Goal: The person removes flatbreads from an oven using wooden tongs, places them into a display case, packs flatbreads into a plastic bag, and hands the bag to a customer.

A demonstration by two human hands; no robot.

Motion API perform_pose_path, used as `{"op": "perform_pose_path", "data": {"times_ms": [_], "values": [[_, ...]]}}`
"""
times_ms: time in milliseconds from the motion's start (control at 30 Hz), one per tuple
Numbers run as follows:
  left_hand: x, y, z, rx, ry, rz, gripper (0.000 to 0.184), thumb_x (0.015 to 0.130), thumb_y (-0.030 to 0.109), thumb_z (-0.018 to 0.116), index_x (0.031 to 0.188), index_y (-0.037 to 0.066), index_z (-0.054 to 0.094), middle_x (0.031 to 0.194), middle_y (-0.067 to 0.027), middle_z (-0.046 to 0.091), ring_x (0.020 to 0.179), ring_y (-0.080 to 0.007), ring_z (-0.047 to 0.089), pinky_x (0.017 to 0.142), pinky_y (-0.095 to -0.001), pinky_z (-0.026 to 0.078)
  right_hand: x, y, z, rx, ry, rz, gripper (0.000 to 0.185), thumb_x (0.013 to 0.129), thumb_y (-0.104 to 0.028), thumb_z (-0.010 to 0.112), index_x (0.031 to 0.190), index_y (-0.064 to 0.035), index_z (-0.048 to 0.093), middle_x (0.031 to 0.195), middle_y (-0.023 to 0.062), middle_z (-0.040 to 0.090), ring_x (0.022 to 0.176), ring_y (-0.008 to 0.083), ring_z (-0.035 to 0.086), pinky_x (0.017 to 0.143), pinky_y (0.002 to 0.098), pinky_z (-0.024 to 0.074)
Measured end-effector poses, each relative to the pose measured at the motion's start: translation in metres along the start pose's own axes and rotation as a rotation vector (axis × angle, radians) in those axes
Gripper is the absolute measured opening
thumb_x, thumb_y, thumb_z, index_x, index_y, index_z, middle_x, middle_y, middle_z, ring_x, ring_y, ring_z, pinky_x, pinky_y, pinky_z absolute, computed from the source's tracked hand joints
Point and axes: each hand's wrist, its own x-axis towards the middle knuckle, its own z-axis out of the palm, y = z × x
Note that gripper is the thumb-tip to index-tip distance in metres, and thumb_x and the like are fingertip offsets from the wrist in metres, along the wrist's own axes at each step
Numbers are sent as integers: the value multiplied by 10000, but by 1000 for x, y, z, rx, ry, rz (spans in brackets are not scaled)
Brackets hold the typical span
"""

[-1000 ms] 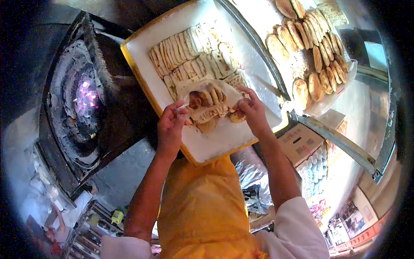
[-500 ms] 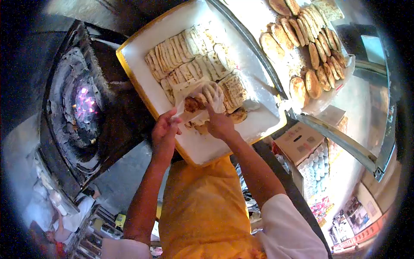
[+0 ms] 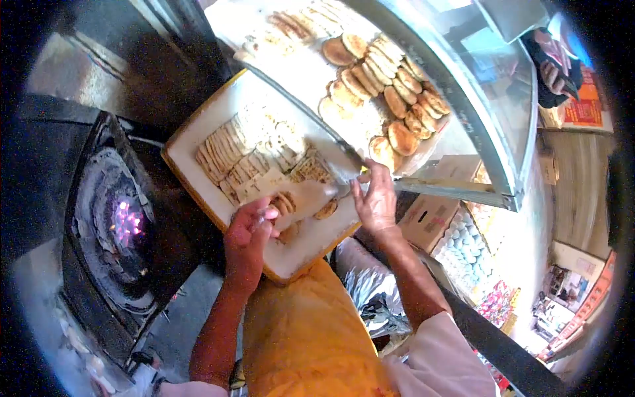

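Observation:
A thin see-through plastic bag (image 3: 307, 200) stretches between my hands, with browned flatbreads (image 3: 284, 202) showing in it near its left end. My left hand (image 3: 248, 231) is closed on the bag's left edge, fingers curled and thumb pressed in. At the bag's other end, my right hand (image 3: 378, 202) has thumb and fingers pinched together beside the tray's right rim; the exact grip is blurred. Below lies a white tray (image 3: 188, 149) with a yellow edge, holding rows of stacked flatbreads (image 3: 228, 145). A round browned bread (image 3: 326, 210) rests near its right side.
On my left, a black stove (image 3: 92, 264) holds glowing coals (image 3: 127, 221). Round breads (image 3: 397, 102) fill a counter behind a glass case (image 3: 489, 119). Cardboard boxes (image 3: 430, 218) and a tray of eggs (image 3: 463, 248) stand right. Another person's hand (image 3: 552, 78) shows beyond the glass.
My right hand has moved from over the breads in the bag out to the right, drawing the bag sideways. My left hand stays on its edge. The view has turned rightward.

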Motion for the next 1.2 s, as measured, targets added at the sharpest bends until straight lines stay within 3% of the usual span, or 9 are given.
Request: {"op": "perform_pose_path", "data": {"times_ms": [133, 300, 533, 633, 700, 800, 867, 1133, 1200], "values": [[-2, -6, -8, 59, -109, 42, 342, 943, 74, 560, 1276, 1, 547, 1161, -83, 617, 997, -155, 595, 832, -303, 517, 39, 14, -25, -352, -30, -114, 511, 821, -189, 749, 1247, -21, 523, 1086, 212, 578, 993, 401, 591, 843, 471, 507], [-17, 8, -11, -46, -172, 139, 375, 945, 65, 557, 1318, 30, 530, 1135, -77, 613, 1034, -150, 585, 855, -304, 506, 74, 32, -15, -870, -328, 51, 544, 875, -572, 626, 1203, -138, 630, 1194, 119, 637, 1122, 288, 630, 944, 435, 484], [-27, 1, -19, -101, -121, 202, 382, 950, 125, 610, 1316, 33, 550, 1148, -105, 661, 1038, -175, 611, 881, -315, 502, 99, 47, -22, -801, -488, 108, 399, 857, -460, 632, 1112, -155, 667, 1067, 98, 682, 1023, 257, 688, 852, 419, 523], [-29, -1, -23, -127, -159, 153, 390, 956, 144, 603, 1322, 26, 542, 1191, -127, 639, 1072, -186, 606, 898, -321, 506, 96, 78, -22, -967, -338, -134, 328, 881, -367, 581, 1090, -126, 655, 1063, 123, 639, 987, 271, 672, 802, 429, 539], [-32, -1, -24, -151, -150, 176, 418, 959, 154, 597, 1349, 25, 516, 1229, -152, 612, 1053, -190, 604, 906, -333, 514, 104, 77, -19, -1117, -509, -15, 376, 963, -275, 519, 1315, -203, 629, 1547, 134, 354, 1343, 367, 423, 911, 472, 514], [-33, 3, -28, -149, -169, 158, 453, 948, 60, 557, 1391, 29, 465, 1267, -131, 566, 1124, -181, 573, 918, -351, 526, 112, 69, -19, -1076, -438, 38, 392, 958, -254, 517, 1330, -175, 615, 1485, 148, 429, 1243, 308, 512, 856, 437, 521], [-32, 5, -31, -114, -161, 178, 506, 939, 30, 545, 1428, 36, 414, 1306, -141, 528, 1175, -191, 547, 920, -365, 535, 104, 83, -12, -1023, -98, -261, 331, 932, -289, 487, 1076, -50, 664, 1005, 146, 695, 896, 330, 696, 789, 441, 559], [-24, -27, -49, -91, -154, 209, 663, 922, 130, 593, 1511, 55, 297, 1409, -200, 425, 1249, -231, 490, 941, -388, 522, 64, 6, -57, -713, -230, -142, 269, 909, -161, 622, 1122, 3, 625, 975, 168, 696, 881, 322, 696, 757, 420, 566], [-28, -11, -44, -141, -155, 120, 677, 919, 163, 601, 1515, 60, 295, 1412, -194, 425, 1232, -232, 500, 942, -385, 518, 43, -22, -62, -52, -219, -249, 223, 924, -105, 595, 1124, -13, 627, 926, 151, 695, 843, 250, 695, 765, 388, 565]]}}
